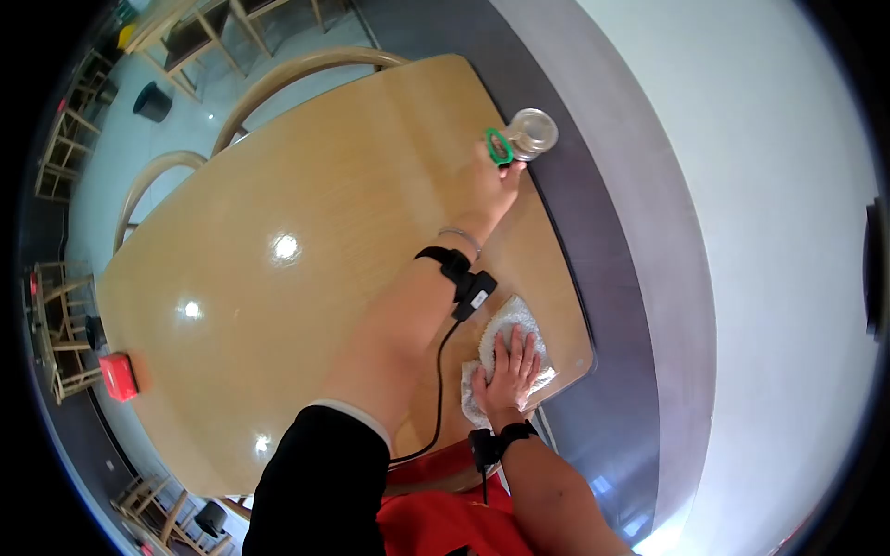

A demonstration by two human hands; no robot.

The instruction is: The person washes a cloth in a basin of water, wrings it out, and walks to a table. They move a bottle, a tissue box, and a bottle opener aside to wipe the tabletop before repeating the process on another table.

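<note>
My left hand [493, 185] reaches across to the table's far right edge, its fingers closed around small containers. One is a clear glass jar [533, 132] with a round top; beside it, against the fingers, is a green-rimmed item [499, 146], partly hidden. The jar is at the table edge, and whether it touches the tabletop is unclear. Nearer my body, my right hand [510, 372] lies flat with spread fingers on a crumpled whitish cloth [513, 320] at the table's near right corner.
The wooden table [352, 167] shines under the lights. A red box [119, 377] sits at its left edge. Curved-back chairs [278, 79] stand along the far side. A dark ledge and pale wall [779, 232] border the right. A black cable [439, 389] hangs from my left wrist.
</note>
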